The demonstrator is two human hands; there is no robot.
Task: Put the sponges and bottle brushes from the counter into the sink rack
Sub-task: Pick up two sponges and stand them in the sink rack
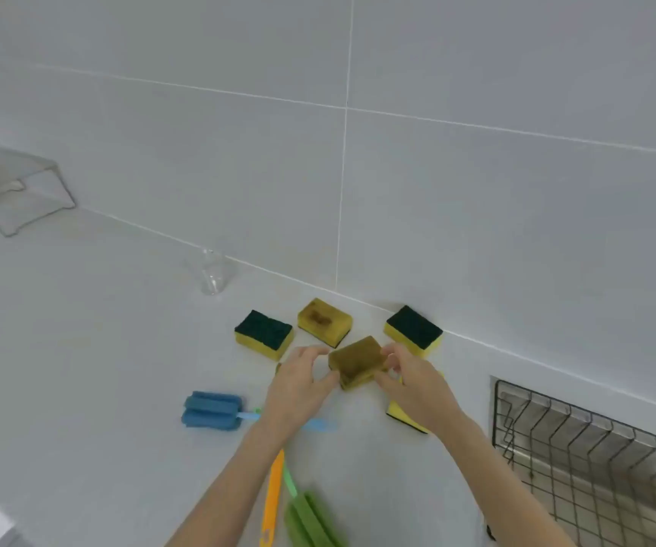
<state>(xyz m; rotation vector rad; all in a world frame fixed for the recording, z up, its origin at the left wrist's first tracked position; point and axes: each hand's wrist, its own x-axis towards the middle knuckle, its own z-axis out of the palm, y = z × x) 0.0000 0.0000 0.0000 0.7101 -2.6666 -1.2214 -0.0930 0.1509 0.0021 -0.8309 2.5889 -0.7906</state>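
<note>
A stained brownish sponge (356, 360) is gripped from both sides, my left hand (298, 384) on its left and my right hand (413, 382) on its right. Behind it lie a yellow sponge with a dark green top (264, 334), a stained yellow sponge (324, 321) and another green-topped sponge (414, 330) by the wall. A further yellow sponge (399, 415) is half hidden under my right wrist. A blue bottle brush (212, 410) lies left of my left arm. A green bottle brush (310, 521) and an orange handle (273, 499) lie near the bottom. The black wire sink rack (595, 459) sits at the right.
A clear glass cup (212, 272) stands on the white counter (81, 349) near the tiled wall. A wire stand (22, 191) is at the far left against the wall. The steel sink shows under the rack.
</note>
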